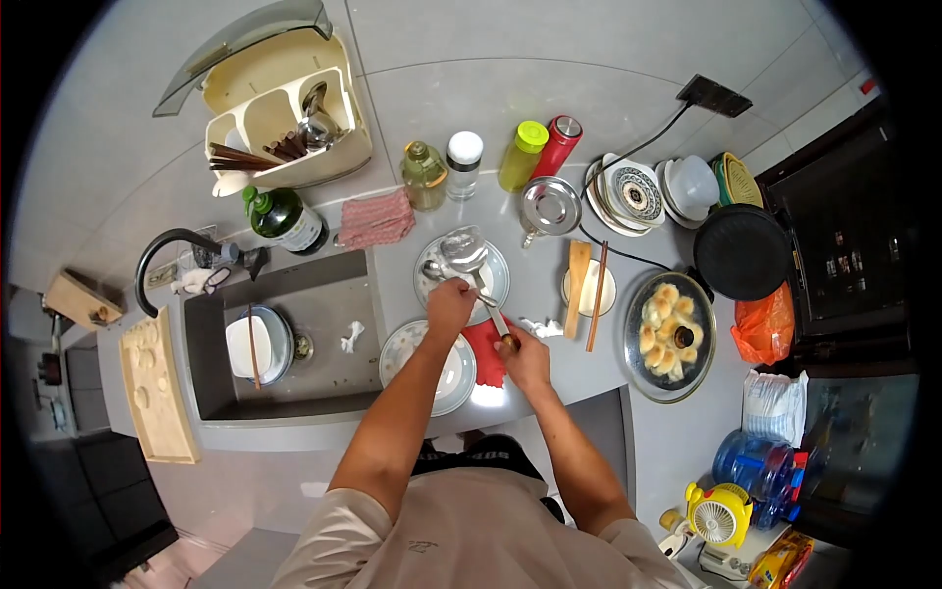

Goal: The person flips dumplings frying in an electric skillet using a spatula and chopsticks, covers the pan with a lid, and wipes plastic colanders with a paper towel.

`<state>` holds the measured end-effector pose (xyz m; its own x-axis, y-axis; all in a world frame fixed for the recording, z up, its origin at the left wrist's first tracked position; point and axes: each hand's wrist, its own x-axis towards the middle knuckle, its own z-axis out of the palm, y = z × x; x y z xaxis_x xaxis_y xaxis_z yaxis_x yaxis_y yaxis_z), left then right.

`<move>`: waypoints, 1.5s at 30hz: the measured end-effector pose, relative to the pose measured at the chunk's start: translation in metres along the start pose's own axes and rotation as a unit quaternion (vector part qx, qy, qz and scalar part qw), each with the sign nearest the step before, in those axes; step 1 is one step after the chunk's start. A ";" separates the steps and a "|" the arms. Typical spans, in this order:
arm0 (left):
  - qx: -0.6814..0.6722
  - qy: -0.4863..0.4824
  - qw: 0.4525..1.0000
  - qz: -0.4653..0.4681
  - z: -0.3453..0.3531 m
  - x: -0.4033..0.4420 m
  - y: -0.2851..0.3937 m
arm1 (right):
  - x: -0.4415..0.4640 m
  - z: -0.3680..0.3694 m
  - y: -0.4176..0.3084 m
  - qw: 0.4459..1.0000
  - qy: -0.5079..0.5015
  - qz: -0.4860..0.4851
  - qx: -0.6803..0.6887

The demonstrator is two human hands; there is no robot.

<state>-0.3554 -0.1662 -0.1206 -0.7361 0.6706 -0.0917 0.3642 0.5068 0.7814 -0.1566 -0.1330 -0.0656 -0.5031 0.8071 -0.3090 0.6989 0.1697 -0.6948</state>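
Near the middle of the counter, my left hand (pixel 449 302) is closed on a metal spoon (pixel 432 268) over a patterned plate (pixel 500 257). A clear glass or plastic bowl (pixel 463 247) rests on that plate. My right hand (pixel 526 359) grips the wooden handle of a metal utensil (pixel 498 320), whose far end reaches over the same plate; its tip is hard to make out. Below my left hand is a second patterned plate (pixel 455 381), partly hidden by my forearm. A red cloth (pixel 485 359) lies between this plate and my right hand.
At left are a sink (pixel 324 378) holding bowls, a faucet (pixel 147 270) and a wooden tray (pixel 175 432) of dough pieces. Behind stand bottles (pixel 464 167) and a pink cloth (pixel 377 218). Chopsticks (pixel 597 299), a lidded pan of buns (pixel 672 334) and stacked dishes (pixel 628 211) are at right.
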 end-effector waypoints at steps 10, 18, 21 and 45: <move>0.007 0.073 0.996 -0.054 0.019 0.008 -0.010 | -0.014 0.006 0.012 0.998 0.053 -0.014 -0.031; -0.069 0.089 0.993 -0.029 -0.037 -0.016 0.000 | -0.018 -0.014 0.001 0.979 0.179 -0.086 -0.040; -0.051 0.110 0.993 -0.013 -0.072 -0.033 -0.008 | -0.023 -0.018 -0.010 0.972 0.217 -0.087 -0.023; -0.088 0.409 0.889 -0.187 -0.477 -0.405 -0.318 | -0.303 0.357 -0.255 0.947 -0.215 -0.183 0.157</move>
<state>-0.4449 -0.8577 -0.0375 -0.9818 -0.1809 0.0583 -0.0342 0.4701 0.8820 -0.3641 -0.6231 -0.0267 -0.8896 0.4108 -0.1995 0.2869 0.1629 -0.9440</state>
